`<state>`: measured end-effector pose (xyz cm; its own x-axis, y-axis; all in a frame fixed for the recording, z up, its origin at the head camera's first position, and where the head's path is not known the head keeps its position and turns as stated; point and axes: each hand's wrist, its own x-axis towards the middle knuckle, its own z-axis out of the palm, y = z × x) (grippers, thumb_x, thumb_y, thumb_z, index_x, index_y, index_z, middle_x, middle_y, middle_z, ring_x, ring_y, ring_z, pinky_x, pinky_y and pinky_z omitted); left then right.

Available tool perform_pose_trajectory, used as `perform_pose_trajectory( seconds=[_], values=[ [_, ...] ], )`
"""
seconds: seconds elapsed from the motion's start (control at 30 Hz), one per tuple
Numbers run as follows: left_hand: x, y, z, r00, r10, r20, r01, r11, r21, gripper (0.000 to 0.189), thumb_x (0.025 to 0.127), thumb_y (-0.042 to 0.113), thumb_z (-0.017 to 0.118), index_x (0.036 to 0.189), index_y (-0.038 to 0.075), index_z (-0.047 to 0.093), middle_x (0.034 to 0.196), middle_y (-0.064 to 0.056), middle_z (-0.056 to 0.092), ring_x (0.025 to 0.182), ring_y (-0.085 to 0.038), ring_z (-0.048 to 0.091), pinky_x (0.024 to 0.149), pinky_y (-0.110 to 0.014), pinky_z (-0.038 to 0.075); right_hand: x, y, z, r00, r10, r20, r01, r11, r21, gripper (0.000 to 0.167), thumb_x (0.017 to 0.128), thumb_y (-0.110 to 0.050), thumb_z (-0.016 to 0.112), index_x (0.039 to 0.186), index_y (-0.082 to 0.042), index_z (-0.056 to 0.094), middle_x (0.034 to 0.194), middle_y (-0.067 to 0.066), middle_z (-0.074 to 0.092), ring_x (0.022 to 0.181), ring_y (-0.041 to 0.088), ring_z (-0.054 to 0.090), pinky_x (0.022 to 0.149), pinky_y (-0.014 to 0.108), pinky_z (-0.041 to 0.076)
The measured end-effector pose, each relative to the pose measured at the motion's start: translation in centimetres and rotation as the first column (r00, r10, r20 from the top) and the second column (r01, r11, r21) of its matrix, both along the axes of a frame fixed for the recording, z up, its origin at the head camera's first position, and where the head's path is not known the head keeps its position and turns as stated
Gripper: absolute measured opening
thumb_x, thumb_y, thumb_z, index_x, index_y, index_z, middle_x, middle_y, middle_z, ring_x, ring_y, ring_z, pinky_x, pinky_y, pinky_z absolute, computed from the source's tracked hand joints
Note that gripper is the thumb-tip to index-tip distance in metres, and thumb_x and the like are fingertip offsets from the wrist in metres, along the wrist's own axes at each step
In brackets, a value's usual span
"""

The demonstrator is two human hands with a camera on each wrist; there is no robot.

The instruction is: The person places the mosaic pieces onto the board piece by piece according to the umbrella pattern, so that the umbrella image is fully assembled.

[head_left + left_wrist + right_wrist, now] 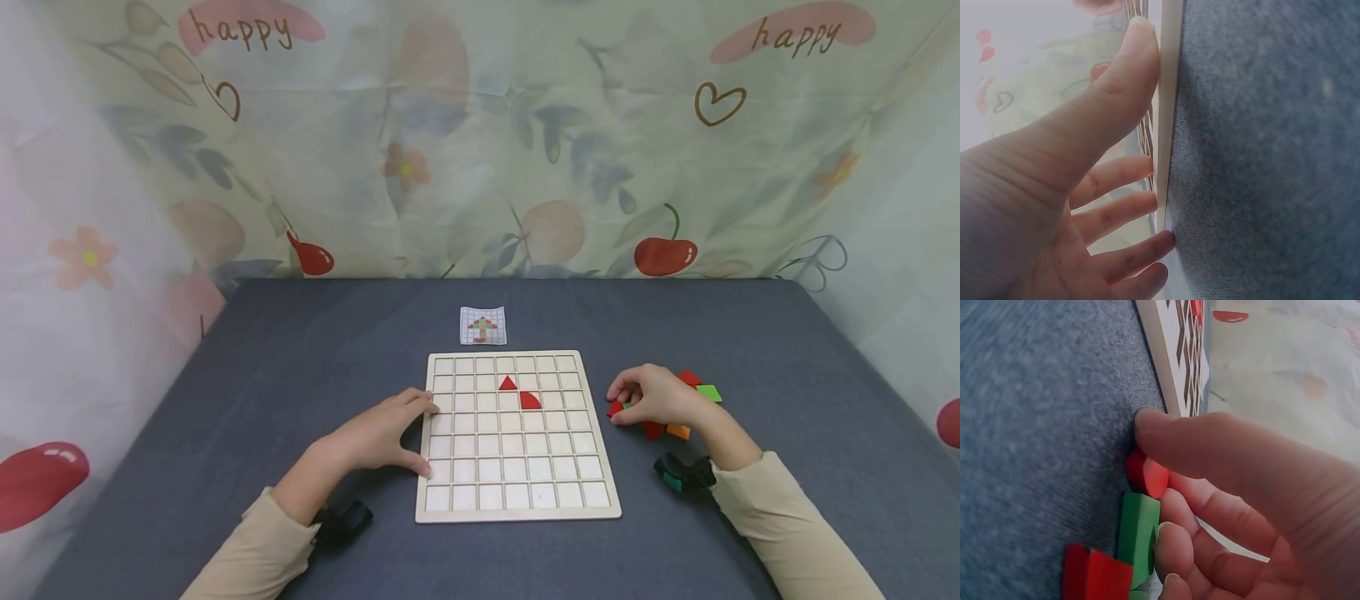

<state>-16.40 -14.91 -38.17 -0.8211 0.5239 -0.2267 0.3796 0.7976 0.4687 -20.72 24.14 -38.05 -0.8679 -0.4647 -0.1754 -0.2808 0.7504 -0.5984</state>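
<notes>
A wooden grid board (517, 515) lies on the dark table. In its upper cells sit a red triangle (507, 384) and a red quarter-circle block (530, 401). The left hand (378, 433) rests its spread fingers and thumb on the board's left edge; the left wrist view has the thumb (1129, 78) lying along that edge. To the right of the board, the right hand (660, 396) has its thumb and curled fingers around a small red block (1146, 474). Beside that block are a green block (1139, 534) and another red block (1100, 575); the hand partly hides the pile.
Behind the board lies a small pattern card (483, 326) with a coloured figure on a grid. Loose blocks by the right hand include a light green block (708, 392) and an orange block (678, 432). A printed curtain (480, 150) hangs behind the table.
</notes>
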Motion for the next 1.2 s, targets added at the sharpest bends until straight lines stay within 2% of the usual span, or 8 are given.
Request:
perform_pose_trajectory(
  seconds=[0.17, 0.33, 0.77, 1.0, 1.2],
  values=[
    [0.0, 0.0, 0.0, 1.000, -0.003, -0.003, 0.003, 1.000, 0.004, 0.078, 0.070, 0.040, 0.079, 0.132, 0.006, 0.048, 0.145, -0.016, 0.036, 0.134, -0.032, 0.038, 0.107, -0.047, 0.036, 0.0, -0.1, 0.1, 0.999, -0.003, -0.037, 0.003, 1.000, -0.001, 0.024, 0.075, -0.016, 0.076, 0.093, -0.003, 0.066, 0.083, 0.005, 0.064, 0.070, 0.009, 0.053, 0.063, 0.019, 0.047],
    [0.1, 0.0, 0.1, 1.000, -0.008, -0.002, 0.008, 1.000, 0.007, 0.078, 0.070, 0.040, 0.079, 0.132, 0.005, 0.048, 0.145, -0.017, 0.036, 0.134, -0.033, 0.038, 0.107, -0.047, 0.035, 0.0, -0.4, 0.2, 0.998, -0.012, -0.067, 0.009, 0.999, -0.041, 0.024, 0.077, -0.014, 0.075, 0.096, -0.001, 0.066, 0.088, 0.008, 0.066, 0.076, 0.010, 0.059, 0.067, 0.019, 0.050],
    [0.2, -0.1, 0.0, 1.000, 0.004, -0.009, -0.004, 1.000, 0.008, 0.077, 0.069, 0.040, 0.080, 0.130, 0.006, 0.048, 0.147, -0.016, 0.035, 0.135, -0.033, 0.036, 0.107, -0.048, 0.034, 0.6, -1.8, 0.6, 0.997, -0.019, -0.073, 0.010, 0.992, -0.124, 0.029, 0.078, -0.012, 0.074, 0.103, 0.000, 0.065, 0.092, 0.010, 0.063, 0.079, 0.013, 0.059, 0.068, 0.017, 0.052],
    [0.2, -0.1, 0.0, 1.000, 0.018, -0.025, -0.018, 1.000, -0.010, 0.088, 0.068, 0.042, 0.080, 0.138, 0.004, 0.042, 0.149, -0.016, 0.034, 0.138, -0.033, 0.032, 0.110, -0.048, 0.031, 0.8, -2.8, 0.4, 0.996, 0.004, -0.084, -0.016, 0.991, -0.136, 0.032, 0.077, -0.013, 0.075, 0.104, 0.000, 0.065, 0.092, 0.009, 0.065, 0.079, 0.012, 0.060, 0.069, 0.017, 0.052],
    [0.2, -0.1, 0.0, 0.999, 0.016, -0.031, -0.017, 1.000, -0.022, 0.088, 0.068, 0.042, 0.080, 0.138, 0.004, 0.042, 0.149, -0.015, 0.034, 0.139, -0.033, 0.030, 0.111, -0.049, 0.029, 1.1, -4.0, 0.2, 0.996, 0.025, -0.087, -0.035, 0.992, -0.125, 0.033, 0.076, -0.013, 0.075, 0.105, -0.001, 0.065, 0.089, 0.007, 0.065, 0.076, 0.011, 0.058, 0.068, 0.017, 0.052]
  ],
)
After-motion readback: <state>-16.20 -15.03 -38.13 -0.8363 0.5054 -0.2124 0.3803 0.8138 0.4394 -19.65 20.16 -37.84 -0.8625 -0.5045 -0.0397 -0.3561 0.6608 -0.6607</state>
